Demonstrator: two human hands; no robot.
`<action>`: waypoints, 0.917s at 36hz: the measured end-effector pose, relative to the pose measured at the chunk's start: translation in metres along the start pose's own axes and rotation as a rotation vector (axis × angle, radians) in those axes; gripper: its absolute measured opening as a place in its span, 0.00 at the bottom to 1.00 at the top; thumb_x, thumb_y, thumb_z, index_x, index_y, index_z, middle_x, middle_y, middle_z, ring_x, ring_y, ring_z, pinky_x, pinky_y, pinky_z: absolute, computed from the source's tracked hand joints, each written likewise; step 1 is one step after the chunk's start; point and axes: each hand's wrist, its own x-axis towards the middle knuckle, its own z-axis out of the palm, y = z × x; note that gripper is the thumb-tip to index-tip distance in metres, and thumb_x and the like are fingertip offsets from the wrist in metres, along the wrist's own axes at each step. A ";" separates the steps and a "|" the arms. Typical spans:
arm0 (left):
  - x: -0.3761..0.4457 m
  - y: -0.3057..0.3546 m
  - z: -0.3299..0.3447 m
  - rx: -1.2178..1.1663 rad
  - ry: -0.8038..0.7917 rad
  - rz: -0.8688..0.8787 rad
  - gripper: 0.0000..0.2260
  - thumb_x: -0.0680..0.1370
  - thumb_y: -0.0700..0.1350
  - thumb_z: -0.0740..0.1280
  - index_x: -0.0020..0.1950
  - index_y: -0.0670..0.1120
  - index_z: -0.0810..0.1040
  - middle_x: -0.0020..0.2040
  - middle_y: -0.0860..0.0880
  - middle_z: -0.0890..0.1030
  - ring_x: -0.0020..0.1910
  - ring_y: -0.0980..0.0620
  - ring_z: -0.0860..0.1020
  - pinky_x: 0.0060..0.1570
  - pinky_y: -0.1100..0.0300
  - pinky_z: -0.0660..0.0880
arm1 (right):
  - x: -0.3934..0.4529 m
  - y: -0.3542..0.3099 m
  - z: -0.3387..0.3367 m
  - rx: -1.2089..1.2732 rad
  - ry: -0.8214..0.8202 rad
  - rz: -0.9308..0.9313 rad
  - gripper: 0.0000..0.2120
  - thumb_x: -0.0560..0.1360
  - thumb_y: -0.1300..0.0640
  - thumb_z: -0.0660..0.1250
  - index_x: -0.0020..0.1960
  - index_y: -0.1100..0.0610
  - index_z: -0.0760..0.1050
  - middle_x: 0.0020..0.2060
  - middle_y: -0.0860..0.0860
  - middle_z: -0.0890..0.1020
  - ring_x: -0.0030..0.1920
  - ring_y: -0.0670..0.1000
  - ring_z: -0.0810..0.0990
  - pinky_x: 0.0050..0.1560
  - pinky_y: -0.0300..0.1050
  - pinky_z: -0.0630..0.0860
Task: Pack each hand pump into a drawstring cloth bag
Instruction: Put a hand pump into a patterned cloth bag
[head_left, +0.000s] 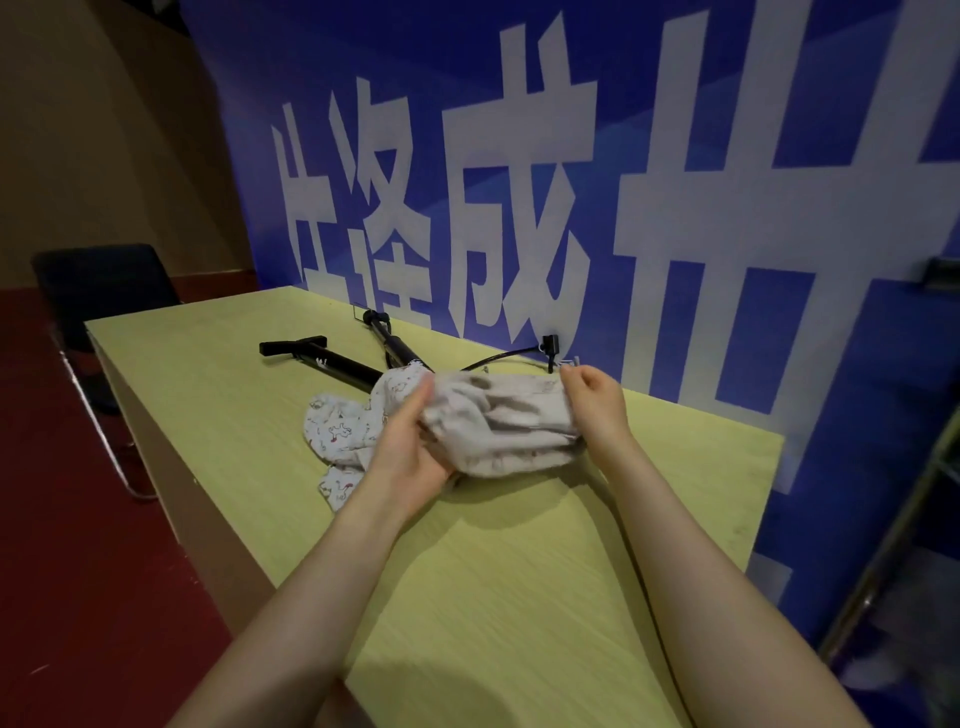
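A bunched beige cloth bag (498, 421) is lifted just above the yellow table (467, 571). My left hand (410, 452) grips its left end, and my right hand (597, 410) pinches its right end. Beneath and to the left lies another white cloth bag (337, 431) with a small red print. Two black hand pumps lie behind them: one (322, 358) with its T-handle to the left, the other (387, 338) running toward the wall. A black hose with a nozzle (548, 348) sticks out behind the held bag. The pumps' near ends are hidden by the cloth.
A blue banner (675, 182) with large white characters stands right behind the table's far edge. A black chair (104, 291) is at the table's left end over a red floor (78, 571).
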 end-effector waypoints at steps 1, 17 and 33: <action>0.001 0.002 -0.004 -0.192 0.006 -0.021 0.20 0.78 0.52 0.64 0.62 0.39 0.76 0.59 0.36 0.80 0.60 0.39 0.78 0.64 0.41 0.71 | 0.000 0.000 0.002 -0.036 -0.024 -0.027 0.17 0.81 0.52 0.60 0.35 0.55 0.68 0.30 0.51 0.70 0.33 0.48 0.67 0.34 0.42 0.64; 0.015 -0.004 -0.017 0.126 0.374 0.105 0.21 0.80 0.56 0.61 0.62 0.42 0.79 0.55 0.39 0.83 0.54 0.43 0.82 0.51 0.52 0.78 | 0.021 0.046 -0.037 -0.397 0.357 0.088 0.12 0.80 0.57 0.57 0.53 0.61 0.77 0.50 0.57 0.81 0.46 0.54 0.76 0.43 0.42 0.67; 0.036 -0.014 -0.023 0.289 0.426 0.153 0.19 0.77 0.57 0.65 0.60 0.46 0.80 0.55 0.42 0.83 0.57 0.42 0.80 0.63 0.43 0.73 | 0.038 0.059 -0.032 -0.789 0.118 0.100 0.08 0.77 0.61 0.63 0.48 0.60 0.81 0.46 0.55 0.83 0.44 0.54 0.78 0.41 0.43 0.71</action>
